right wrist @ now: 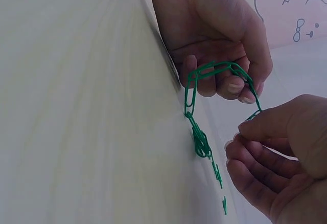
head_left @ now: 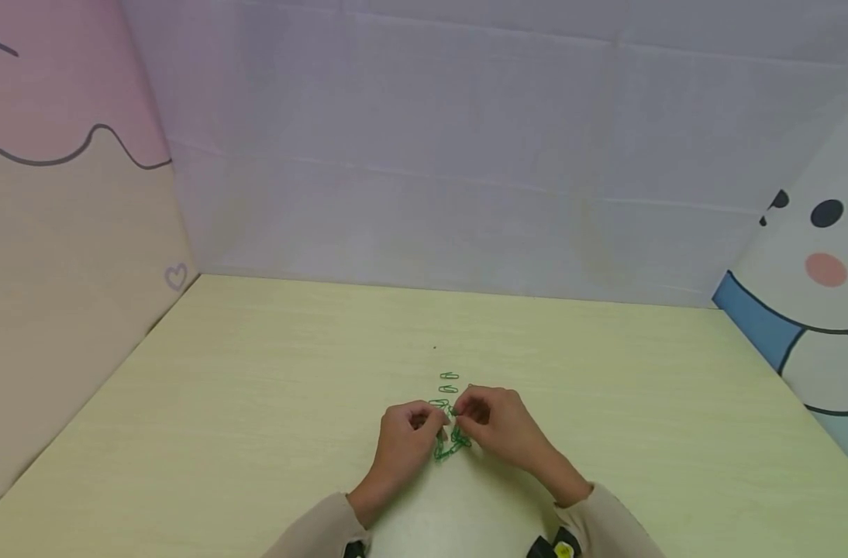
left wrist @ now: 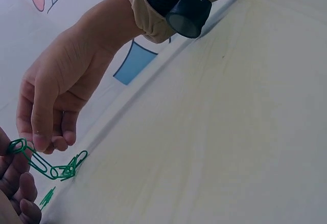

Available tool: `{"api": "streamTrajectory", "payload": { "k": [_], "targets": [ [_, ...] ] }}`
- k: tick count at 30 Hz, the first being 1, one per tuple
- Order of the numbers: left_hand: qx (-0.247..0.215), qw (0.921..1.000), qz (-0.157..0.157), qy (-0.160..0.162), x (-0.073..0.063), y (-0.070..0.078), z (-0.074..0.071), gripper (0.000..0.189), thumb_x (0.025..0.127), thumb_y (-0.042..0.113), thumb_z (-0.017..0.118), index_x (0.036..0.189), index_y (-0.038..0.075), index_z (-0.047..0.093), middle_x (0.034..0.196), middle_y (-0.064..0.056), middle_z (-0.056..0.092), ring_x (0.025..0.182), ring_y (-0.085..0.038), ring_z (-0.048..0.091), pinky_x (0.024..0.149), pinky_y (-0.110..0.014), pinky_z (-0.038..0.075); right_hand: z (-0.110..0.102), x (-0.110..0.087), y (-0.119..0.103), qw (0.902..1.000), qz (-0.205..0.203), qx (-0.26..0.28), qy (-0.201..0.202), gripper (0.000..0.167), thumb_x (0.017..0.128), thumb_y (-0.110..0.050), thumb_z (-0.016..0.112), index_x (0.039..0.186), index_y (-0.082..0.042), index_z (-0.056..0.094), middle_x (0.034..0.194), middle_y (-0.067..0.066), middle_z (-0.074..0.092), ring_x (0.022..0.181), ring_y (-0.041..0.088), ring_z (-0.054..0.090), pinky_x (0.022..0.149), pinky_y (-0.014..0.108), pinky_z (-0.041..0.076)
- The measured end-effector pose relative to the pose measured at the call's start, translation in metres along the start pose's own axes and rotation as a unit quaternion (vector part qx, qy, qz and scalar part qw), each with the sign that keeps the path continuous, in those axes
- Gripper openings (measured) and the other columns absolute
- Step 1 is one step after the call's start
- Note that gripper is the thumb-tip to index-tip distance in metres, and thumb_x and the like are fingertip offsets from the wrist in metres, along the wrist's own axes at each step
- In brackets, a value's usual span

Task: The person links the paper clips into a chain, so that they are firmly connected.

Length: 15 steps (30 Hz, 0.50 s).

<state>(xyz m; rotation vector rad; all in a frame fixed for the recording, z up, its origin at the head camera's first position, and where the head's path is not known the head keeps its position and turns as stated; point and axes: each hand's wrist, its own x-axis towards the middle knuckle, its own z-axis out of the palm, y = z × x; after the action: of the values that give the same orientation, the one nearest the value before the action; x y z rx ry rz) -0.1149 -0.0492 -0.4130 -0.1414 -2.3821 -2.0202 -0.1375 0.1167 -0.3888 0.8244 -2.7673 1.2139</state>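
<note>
A chain of linked green paper clips point(right wrist: 219, 67) hangs between the two hands, low over the table. The left hand point(head_left: 406, 440) pinches the chain between thumb and fingers, and a length droops below its fingertips. Close by on the right, the right hand point(head_left: 508, 428) pinches a green paper clip at the chain's end; in the right wrist view this clip is mostly hidden by the thumb and fingertips. A bunch of green clips point(right wrist: 202, 144) lies beneath the hands; whether all of it is linked to the chain I cannot tell.
Beyond the hands, several loose green paper clips point(head_left: 448, 389) lie in a row on the pale yellow table point(head_left: 270, 372). A small dark speck point(head_left: 434, 347) is farther back. A plain pale sheet point(head_left: 424, 155) stands behind the table, with cartoon-printed panels at both sides.
</note>
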Motion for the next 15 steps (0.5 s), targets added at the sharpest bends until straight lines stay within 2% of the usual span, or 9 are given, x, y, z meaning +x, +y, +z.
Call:
{"api": "streamTrajectory", "payload": {
  "k": [8, 15],
  "targets": [
    [-0.014, 0.9999, -0.004, 0.002, -0.001, 0.000, 0.001, 0.017, 0.088, 0.008, 0.059, 0.079, -0.001, 0.069, 0.065, -0.009, 0.065, 0.057, -0.007, 0.056, 0.060, -0.018, 0.042, -0.013, -0.002, 0.003, 1.0000, -0.009, -0.001, 0.002, 0.003, 0.089, -0.008, 0.065, 0.088, -0.006, 0.066, 0.082, 0.001, 0.067, 0.071, 0.004, 0.059, 0.063, 0.021, 0.050],
    [-0.009, 0.9999, -0.001, -0.011, -0.001, 0.001, 0.001, 0.018, 0.091, 0.010, 0.058, 0.082, -0.002, 0.068, 0.069, -0.011, 0.064, 0.061, -0.007, 0.054, 0.062, -0.019, 0.041, -0.021, 0.000, -0.001, 0.9996, 0.006, 0.004, 0.026, 0.005, 0.091, -0.012, 0.062, 0.089, -0.008, 0.065, 0.082, -0.001, 0.066, 0.072, 0.004, 0.057, 0.065, 0.022, 0.050]
  ]
}}
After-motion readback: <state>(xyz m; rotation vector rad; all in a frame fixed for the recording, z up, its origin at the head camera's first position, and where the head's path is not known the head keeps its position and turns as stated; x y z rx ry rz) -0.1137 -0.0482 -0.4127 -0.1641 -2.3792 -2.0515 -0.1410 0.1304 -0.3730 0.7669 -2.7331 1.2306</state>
